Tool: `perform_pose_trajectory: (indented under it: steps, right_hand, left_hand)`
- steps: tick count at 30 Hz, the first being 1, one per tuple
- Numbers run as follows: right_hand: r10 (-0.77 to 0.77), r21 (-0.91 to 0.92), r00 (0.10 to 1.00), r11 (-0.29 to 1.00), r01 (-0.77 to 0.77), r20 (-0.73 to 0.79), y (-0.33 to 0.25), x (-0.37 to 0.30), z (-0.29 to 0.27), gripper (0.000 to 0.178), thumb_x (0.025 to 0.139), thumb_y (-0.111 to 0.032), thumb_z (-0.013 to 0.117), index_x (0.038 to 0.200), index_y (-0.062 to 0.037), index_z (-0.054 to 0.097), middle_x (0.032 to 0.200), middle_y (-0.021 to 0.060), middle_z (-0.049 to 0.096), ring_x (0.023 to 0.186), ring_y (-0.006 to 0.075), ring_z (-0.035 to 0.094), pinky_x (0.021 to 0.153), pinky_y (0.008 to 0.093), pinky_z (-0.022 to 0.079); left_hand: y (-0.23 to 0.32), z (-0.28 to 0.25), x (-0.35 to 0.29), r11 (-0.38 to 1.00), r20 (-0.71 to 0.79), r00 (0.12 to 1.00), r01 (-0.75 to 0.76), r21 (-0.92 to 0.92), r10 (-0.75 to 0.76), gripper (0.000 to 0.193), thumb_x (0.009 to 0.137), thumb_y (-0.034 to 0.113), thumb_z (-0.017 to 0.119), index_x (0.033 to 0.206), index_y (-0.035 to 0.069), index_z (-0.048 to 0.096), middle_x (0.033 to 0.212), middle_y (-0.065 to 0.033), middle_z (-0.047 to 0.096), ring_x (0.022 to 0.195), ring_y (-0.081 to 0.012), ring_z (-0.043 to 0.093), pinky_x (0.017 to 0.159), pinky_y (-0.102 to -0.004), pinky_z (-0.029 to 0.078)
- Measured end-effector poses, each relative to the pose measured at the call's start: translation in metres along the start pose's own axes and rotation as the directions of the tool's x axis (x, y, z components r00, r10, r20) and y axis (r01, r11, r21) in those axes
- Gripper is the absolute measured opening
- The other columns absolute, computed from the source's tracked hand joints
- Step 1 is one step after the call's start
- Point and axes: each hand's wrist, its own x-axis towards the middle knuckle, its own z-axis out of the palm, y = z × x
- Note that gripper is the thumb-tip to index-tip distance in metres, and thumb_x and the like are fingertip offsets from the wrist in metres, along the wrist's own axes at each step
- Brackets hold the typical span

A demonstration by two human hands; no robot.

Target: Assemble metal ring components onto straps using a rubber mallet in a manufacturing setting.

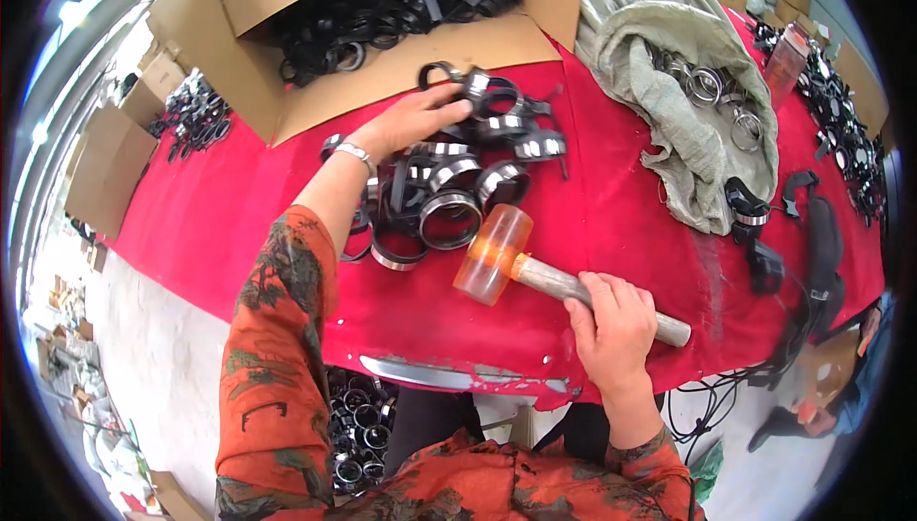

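My right hand (pixel 616 335) is closed round the grey handle of a mallet (pixel 494 254), whose translucent orange head rests on or just above the red table covering. Over the far side of a heap of black rings with shiny metal bands (pixel 451 218), my left hand (pixel 415 122) reaches out, thumb and fingers closed on a black ring with a metal band (pixel 475 84). That ring is slightly blurred, and its exact hold is partly hidden. The heap's rings lie tilted and overlapping left of the mallet head.
An open cardboard box (pixel 411 61) with many black parts stands beyond the heap. To its right lies a woven sack (pixel 707 172) with metal rings. A black strap (pixel 823 244) and another orange mallet head (pixel 786 58) are at the right. Below the table edge sit more rings (pixel 361 430).
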Motion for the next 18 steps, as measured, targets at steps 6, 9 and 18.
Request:
perform_pose_trajectory:
  steps: [6, 9, 18]
  right_hand:
    - [-0.026, -0.001, 0.999, 1.000, 0.026, -0.026, -0.008, -0.004, 0.001, 0.032, 0.075, -0.023, 0.066, 0.101, -0.0048, 0.060, 0.092, 0.0102, 0.061, 0.085, 0.0271, 0.059, 0.076, 0.0386, 0.041]
    - [-0.079, -0.033, 0.996, 0.996, 0.078, -0.038, -0.009, -0.006, 0.000, 0.034, 0.075, -0.024, 0.066, 0.102, -0.0046, 0.059, 0.096, 0.0112, 0.061, 0.087, 0.0274, 0.058, 0.079, 0.0396, 0.040]
    - [-0.028, -0.107, 0.978, 0.993, 0.050, 0.204, 0.000, -0.023, -0.041, 0.040, 0.076, -0.020, 0.066, 0.113, -0.0066, 0.054, 0.079, 0.0114, 0.057, 0.072, 0.0284, 0.059, 0.066, 0.0392, 0.047]
  left_hand:
    - [0.030, -0.022, -0.062, 0.936, -0.072, 0.980, -0.154, 0.317, 0.186, 0.043, 0.087, 0.029, 0.056, 0.118, 0.000, 0.055, 0.110, -0.0144, 0.061, 0.100, -0.0235, 0.057, 0.089, -0.0310, 0.043]
    - [0.019, -0.038, -0.102, 0.903, -0.194, 0.913, -0.287, 0.321, 0.359, 0.034, 0.086, 0.022, 0.057, 0.110, -0.002, 0.059, 0.099, -0.0117, 0.064, 0.081, -0.0169, 0.060, 0.075, -0.0284, 0.048]
    - [-0.029, -0.005, -0.206, 0.881, -0.317, 0.928, -0.025, 0.472, 0.196, 0.017, 0.078, 0.010, 0.054, 0.089, 0.000, 0.062, 0.084, -0.0216, 0.061, 0.083, -0.0379, 0.059, 0.074, -0.0427, 0.048]
